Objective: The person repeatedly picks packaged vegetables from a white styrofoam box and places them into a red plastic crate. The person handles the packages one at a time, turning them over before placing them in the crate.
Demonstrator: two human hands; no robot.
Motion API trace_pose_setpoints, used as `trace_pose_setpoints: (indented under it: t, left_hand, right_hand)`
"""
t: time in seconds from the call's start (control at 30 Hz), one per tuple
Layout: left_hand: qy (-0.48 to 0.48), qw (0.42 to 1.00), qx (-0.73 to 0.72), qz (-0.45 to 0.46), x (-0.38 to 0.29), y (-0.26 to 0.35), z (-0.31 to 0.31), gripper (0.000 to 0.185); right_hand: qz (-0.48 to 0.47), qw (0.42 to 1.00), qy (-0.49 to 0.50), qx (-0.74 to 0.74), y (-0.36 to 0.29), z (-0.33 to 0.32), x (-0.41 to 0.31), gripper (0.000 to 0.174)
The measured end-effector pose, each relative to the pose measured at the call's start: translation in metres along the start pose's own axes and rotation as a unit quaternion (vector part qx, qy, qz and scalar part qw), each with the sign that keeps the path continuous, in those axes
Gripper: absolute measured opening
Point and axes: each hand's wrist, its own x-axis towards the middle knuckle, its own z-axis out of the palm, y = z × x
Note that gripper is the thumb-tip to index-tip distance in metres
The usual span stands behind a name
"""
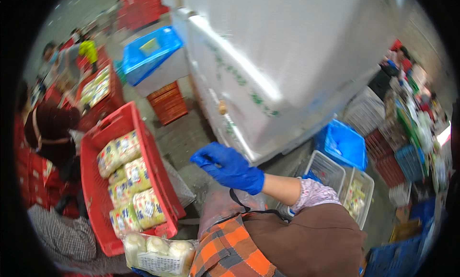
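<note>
My right hand, in a blue glove, is held out in front of me with its fingers loosely curled together and nothing visible in them. At the bottom edge my left hand, mostly hidden, shows as a bit of blue glove under a clear plastic bag of pale, round-ended vegetables that bears writing. The bag is beside a red plastic crate, close to its near end. Inside that crate lie several printed bags of pale yellow-green vegetables. I wear an orange and grey checked apron.
A large white box-like block stands ahead. Left of it, a blue-lined container sits by an orange-red crate. At right are a blue-lined bin and a clear tub of vegetable pieces. People are at the left.
</note>
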Motion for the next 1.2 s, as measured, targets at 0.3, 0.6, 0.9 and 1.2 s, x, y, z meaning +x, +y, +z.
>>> trace_pose_setpoints:
  t: [0.3, 0.6, 0.9, 1.2]
  left_hand:
    - [0.169, 0.982, -0.082, 0.018, -0.083, -0.014, -0.055, 0.048]
    - [0.574, 0.766, 0.078, 0.277, -0.205, -0.085, -0.097, 0.059]
    - [0.589, 0.722, -0.111, 0.346, -0.232, -0.085, -0.051, 0.060]
    - [0.473, 0.725, -0.153, 0.477, -0.236, -0.122, -0.048, 0.055]
  right_hand:
    - [-0.020, 0.945, 0.163, -0.284, 0.053, -0.085, 0.013, 0.032]
    - [0.111, 0.672, -0.439, -0.586, 0.282, -0.098, 0.197, 0.038]
    - [0.326, 0.931, -0.155, -0.046, 0.153, -0.029, 0.112, 0.029]
    - [0.162, 0.748, -0.609, 0.209, -0.047, 0.154, -0.013, 0.034]
